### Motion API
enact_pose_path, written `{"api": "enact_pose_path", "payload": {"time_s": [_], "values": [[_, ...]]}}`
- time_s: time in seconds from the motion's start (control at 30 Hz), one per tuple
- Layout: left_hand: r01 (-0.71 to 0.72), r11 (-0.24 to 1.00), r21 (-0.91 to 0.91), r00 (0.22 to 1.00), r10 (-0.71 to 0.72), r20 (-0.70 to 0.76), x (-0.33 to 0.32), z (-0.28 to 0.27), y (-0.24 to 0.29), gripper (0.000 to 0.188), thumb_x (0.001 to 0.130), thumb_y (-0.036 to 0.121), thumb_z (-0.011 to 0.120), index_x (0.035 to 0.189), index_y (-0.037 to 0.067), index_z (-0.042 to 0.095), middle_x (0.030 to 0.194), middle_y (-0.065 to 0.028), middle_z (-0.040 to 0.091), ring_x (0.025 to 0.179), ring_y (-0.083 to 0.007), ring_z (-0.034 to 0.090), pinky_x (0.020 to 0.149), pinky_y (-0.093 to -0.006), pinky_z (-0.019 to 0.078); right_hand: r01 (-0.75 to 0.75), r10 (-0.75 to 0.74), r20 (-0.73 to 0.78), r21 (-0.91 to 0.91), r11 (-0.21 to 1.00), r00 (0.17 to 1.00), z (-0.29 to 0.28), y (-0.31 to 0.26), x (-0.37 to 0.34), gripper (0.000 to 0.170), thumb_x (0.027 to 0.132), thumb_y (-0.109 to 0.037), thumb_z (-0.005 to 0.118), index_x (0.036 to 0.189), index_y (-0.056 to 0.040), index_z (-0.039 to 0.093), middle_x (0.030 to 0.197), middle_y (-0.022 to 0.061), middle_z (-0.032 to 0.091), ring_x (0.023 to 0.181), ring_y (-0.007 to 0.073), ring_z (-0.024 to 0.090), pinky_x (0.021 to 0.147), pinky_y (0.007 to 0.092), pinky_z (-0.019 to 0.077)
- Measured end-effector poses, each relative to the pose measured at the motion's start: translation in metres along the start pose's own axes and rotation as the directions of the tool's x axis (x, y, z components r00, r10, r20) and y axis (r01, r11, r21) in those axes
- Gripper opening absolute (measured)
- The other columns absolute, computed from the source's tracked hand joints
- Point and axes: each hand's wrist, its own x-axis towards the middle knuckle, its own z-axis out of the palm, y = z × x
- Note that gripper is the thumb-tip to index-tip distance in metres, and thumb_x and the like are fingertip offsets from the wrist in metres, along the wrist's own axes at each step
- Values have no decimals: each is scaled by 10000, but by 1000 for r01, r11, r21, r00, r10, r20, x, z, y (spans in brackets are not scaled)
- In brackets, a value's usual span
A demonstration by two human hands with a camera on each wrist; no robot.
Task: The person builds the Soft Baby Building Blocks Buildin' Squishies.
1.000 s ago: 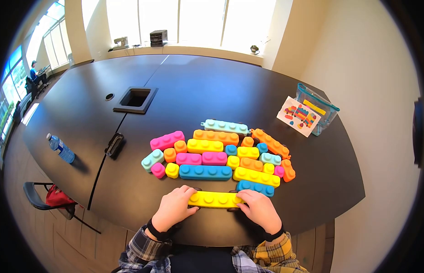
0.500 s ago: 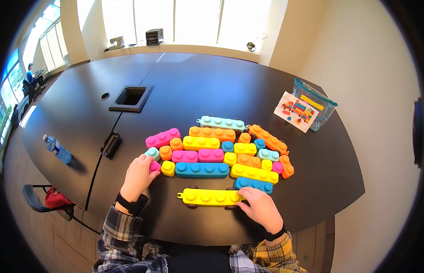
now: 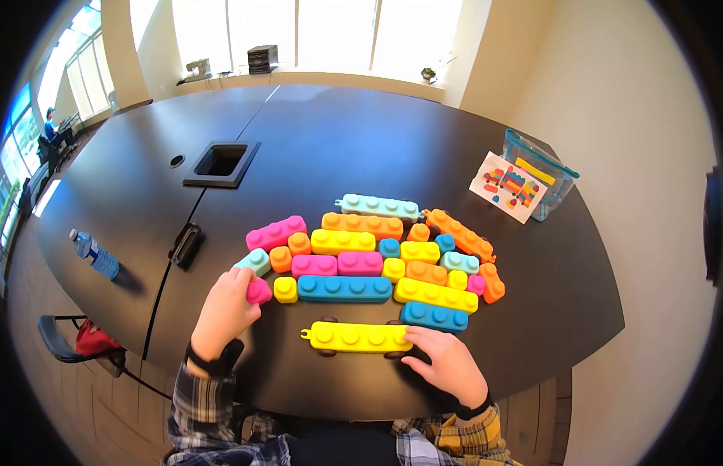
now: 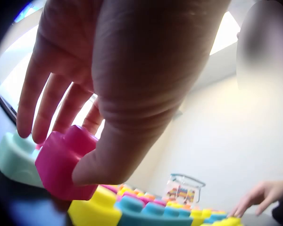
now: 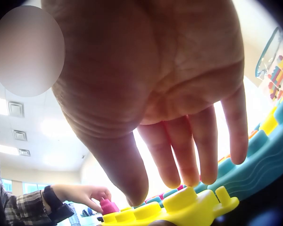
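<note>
My left hand (image 3: 222, 309) has left the yellow base (image 3: 351, 339) for the pink block (image 3: 259, 292) left of it, grip clamped, leaving only my right hand's (image 3: 448, 363) extended fingers touching the base.

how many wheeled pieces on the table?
3: yellow one at the right hand, pale teal one farthest back, orange one just right of that.

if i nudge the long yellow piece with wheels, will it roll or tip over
The yellow piece would probably roll lengthwise, since dark wheels stick out along both long sides. Tipping seems unlikely: it sits low and long. Its thick, straight body looks stiff, so it should move as one.
</note>
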Motion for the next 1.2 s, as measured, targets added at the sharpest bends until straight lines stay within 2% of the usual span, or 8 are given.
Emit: {"api": "enact_pose_path", "payload": {"time_s": [0.07, 0.13, 0.17, 0.2, 0.27, 0.77, 0.9, 1.2], "values": [[-33, 938, -344, 998, 12, -63, -11, -21, 26, 404, 754, 53, 803, 1117, 33, 625, 1054, -155, 669, 1024, -371, 671, 900, -423, 564, 20, -20, -11, -4, 1000, 1000, 0, 2, -2, 392, 879, -216, 812, 1205, -27, 703, 1333, 123, 708, 1131, 343, 691, 968, 428, 559], [-194, 861, -470, 979, 198, -41, -16, -18, 42, 428, 765, 37, 816, 1165, 44, 665, 1076, -143, 687, 1016, -360, 690, 908, -399, 570, 21, -21, -3, -9, 1000, 1000, 1, 0, -4, 419, 878, -227, 819, 1230, -29, 707, 1356, 123, 706, 1139, 343, 695, 973, 428, 558], [-201, 837, -510, 964, 261, 48, -16, -23, 56, 458, 767, 29, 846, 1198, 48, 694, 1054, -111, 714, 1016, -298, 702, 918, -363, 572, 21, -21, -1, -7, 1000, 1000, 0, -1, -4, 419, 878, -227, 819, 1230, -29, 707, 1356, 123, 706, 1139, 343, 695, 973, 428, 558], [-202, 800, -565, 948, 303, 91, -16, -13, 60, 485, 787, 36, 834, 1251, 60, 693, 1107, -106, 714, 1046, -311, 700, 944, -384, 573, 5, -5, 13, -7, 1000, 1000, -1, -3, -3, 428, 877, -233, 821, 1236, -29, 707, 1355, 124, 707, 1138, 344, 697, 975, 426, 558], [-151, 811, -566, 944, 289, 162, -15, -4, 67, 475, 809, 44, 824, 1266, 76, 696, 1176, -112, 702, 1076, -328, 693, 962, -402, 572, -6, 6, 23, -10, 1000, 1000, -2, -3, 0, 438, 877, -239, 823, 1243, -29, 706, 1354, 126, 709, 1136, 346, 699, 977, 425, 558], [-202, 812, -548, 930, 334, 152, -14, 23, 74, 489, 890, 69, 776, 1366, 89, 665, 1304, -120, 677, 1143, -361, 677, 982, -419, 565, 3, -3, 36, -7, 1000, 999, 2, 1, -2, 441, 875, -183, 807, 1270, -21, 696, 1367, 135, 706, 1158, 332, 701, 987, 418, 559], [-208, 779, -592, 922, 358, 147, -12, 26, 77, 491, 889, 81, 780, 1363, 81, 652, 1283, -131, 681, 1137, -364, 679, 979, -425, 566, -22, 23, 16, -30, 999, 1000, 4, 0, -4, 443, 876, -180, 803, 1273, -19, 695, 1372, 126, 705, 1170, 329, 699, 987, 411, 559], [-191, 841, -506, 944, 298, 140, -10, 39, 87, 464, 839, 88, 822, 1273, 87, 657, 1187, -137, 700, 1118, -358, 663, 980, -436, 545, -19, 19, 7, -89, 996, 1000, 6, -4, -5, 439, 885, -199, 794, 1276, -28, 693, 1393, 116, 694, 1149, 309, 684, 1037, 421, 509]]}}
